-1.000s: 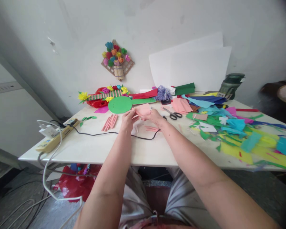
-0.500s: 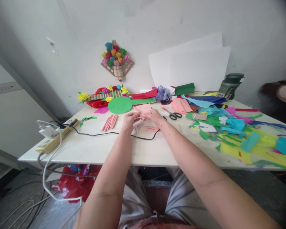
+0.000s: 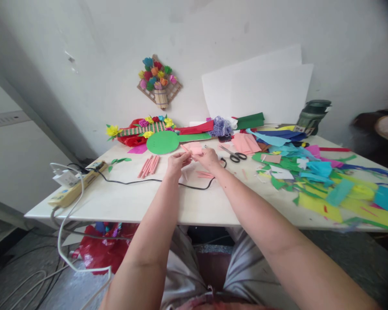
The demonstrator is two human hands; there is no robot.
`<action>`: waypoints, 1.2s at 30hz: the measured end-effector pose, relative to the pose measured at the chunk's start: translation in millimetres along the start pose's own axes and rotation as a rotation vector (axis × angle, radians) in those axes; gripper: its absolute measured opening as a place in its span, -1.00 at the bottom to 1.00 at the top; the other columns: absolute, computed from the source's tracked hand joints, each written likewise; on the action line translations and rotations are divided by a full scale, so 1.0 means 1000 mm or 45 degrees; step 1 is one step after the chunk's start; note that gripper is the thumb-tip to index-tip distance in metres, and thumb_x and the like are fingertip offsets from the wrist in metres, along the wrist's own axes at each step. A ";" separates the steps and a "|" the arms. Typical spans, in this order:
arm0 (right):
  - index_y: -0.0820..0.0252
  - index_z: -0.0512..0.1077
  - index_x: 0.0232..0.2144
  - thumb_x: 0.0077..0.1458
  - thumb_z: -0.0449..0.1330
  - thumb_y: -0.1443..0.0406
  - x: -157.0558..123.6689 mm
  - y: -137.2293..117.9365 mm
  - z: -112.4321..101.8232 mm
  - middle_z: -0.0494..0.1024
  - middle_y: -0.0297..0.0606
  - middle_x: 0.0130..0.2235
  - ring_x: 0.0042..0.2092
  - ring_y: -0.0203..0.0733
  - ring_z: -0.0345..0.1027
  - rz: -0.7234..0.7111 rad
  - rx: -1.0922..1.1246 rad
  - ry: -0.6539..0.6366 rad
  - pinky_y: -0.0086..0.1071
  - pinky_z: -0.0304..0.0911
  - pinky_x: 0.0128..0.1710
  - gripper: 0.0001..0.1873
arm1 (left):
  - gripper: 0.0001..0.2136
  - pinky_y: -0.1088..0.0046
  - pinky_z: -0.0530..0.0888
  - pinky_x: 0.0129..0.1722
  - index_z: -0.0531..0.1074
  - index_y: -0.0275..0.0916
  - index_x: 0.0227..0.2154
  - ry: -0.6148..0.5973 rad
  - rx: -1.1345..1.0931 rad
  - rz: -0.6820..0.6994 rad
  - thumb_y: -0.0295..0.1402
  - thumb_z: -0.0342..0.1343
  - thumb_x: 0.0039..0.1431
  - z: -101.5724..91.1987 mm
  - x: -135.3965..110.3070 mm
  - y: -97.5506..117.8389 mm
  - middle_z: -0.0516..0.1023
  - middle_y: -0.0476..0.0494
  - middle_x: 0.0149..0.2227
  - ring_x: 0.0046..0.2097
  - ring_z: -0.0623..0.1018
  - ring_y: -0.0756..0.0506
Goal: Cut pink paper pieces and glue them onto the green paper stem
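Just right of the green disc (image 3: 162, 142), on its near side, the left hand (image 3: 178, 163) and the right hand (image 3: 209, 159) were close together on the pink paper (image 3: 195, 149), each pinching it between thumb and fingers. A thin pink end (image 3: 184, 147) poked out from the left hand toward the disc; whether it belonged to the same sheet could not be told. Directly in front of the disc lay a bunch of pink rolls (image 3: 148, 166), with a black cable (image 3: 136, 182) in front of them. Well to the disc's right were the scissors (image 3: 234, 154), with some pink sheets (image 3: 245, 143) just past them; green leaves (image 3: 118, 160) lay to its left.
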State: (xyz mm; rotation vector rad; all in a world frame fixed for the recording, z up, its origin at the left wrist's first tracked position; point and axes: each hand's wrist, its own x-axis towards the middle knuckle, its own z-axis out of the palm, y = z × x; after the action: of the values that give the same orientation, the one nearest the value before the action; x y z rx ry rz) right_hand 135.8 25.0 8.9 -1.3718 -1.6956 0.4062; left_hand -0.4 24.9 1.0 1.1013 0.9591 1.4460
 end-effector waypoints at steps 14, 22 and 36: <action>0.24 0.24 -0.76 -0.10 0.14 0.12 0.009 0.012 -0.003 0.16 -0.41 -0.70 -0.55 -0.36 0.10 -0.013 0.229 -0.012 -0.47 -0.01 -0.56 -0.62 | -0.75 0.49 0.39 -0.44 0.46 -0.36 -0.55 0.013 -0.066 -0.004 -0.30 0.31 -0.30 -0.004 0.003 -0.002 0.47 -0.10 -0.59 -0.50 0.46 0.01; 0.25 0.37 -0.64 0.01 0.07 -0.01 0.010 0.009 -0.014 0.32 -0.36 -0.64 -0.57 -0.34 0.20 0.105 0.355 -0.026 -0.49 0.10 -0.58 -0.54 | -0.78 0.48 0.41 -0.43 0.45 -0.36 -0.55 -0.034 -0.136 -0.018 -0.34 0.30 -0.29 -0.005 0.005 -0.002 0.46 -0.07 -0.57 -0.51 0.44 0.03; 0.32 0.44 -0.09 -0.04 0.18 0.32 0.019 0.053 -0.085 0.48 0.06 -0.06 0.00 0.07 0.34 0.699 -0.861 0.018 -0.18 0.24 -0.08 -0.60 | -0.74 0.51 0.41 -0.45 0.44 -0.35 -0.57 -0.076 -0.243 -0.005 -0.28 0.35 -0.28 -0.013 0.011 -0.010 0.46 -0.06 -0.57 -0.52 0.44 0.05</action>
State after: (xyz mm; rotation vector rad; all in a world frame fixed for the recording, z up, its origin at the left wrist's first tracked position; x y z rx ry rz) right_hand 235.5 36.9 25.3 -2.3434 -1.4775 0.1100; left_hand -10.4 36.8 -10.8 0.9961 0.7640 1.4609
